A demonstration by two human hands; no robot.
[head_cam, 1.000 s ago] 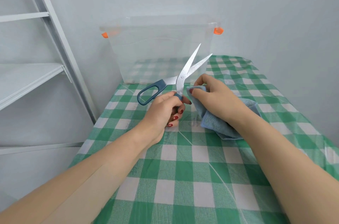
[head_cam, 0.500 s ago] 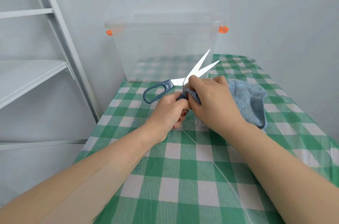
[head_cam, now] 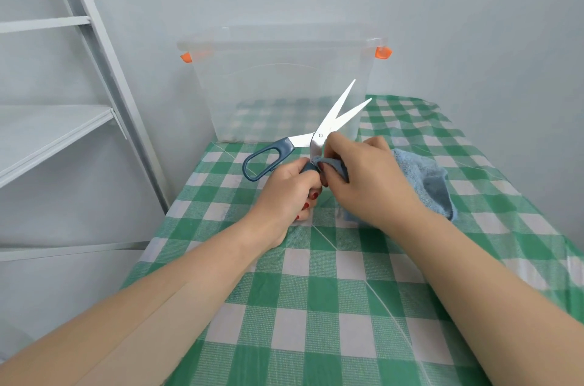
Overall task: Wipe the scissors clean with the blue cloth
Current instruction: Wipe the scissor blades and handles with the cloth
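Observation:
The scissors [head_cam: 331, 115] have steel blades spread apart, pointing up and away, and dark blue handles. One handle loop sticks out to the left; the other is hidden inside my left hand [head_cam: 286, 193], which grips it above the table. My right hand [head_cam: 366, 177] pinches the blue cloth [head_cam: 423, 177] against the lower blade shank just under the pivot screw. The rest of the cloth trails to the right behind my right hand, down toward the table.
A green and white checked tablecloth [head_cam: 316, 306] covers the table. A clear plastic storage box [head_cam: 278, 85] with orange clips stands at the table's far end, just behind the blade tips. A white metal shelf rack [head_cam: 63, 120] stands to the left. Grey walls close in behind and right.
My right hand moved left with the cloth and closed it around the blade near the pivot; before, it held the cloth beside the scissors. The scissors stayed open in my left hand.

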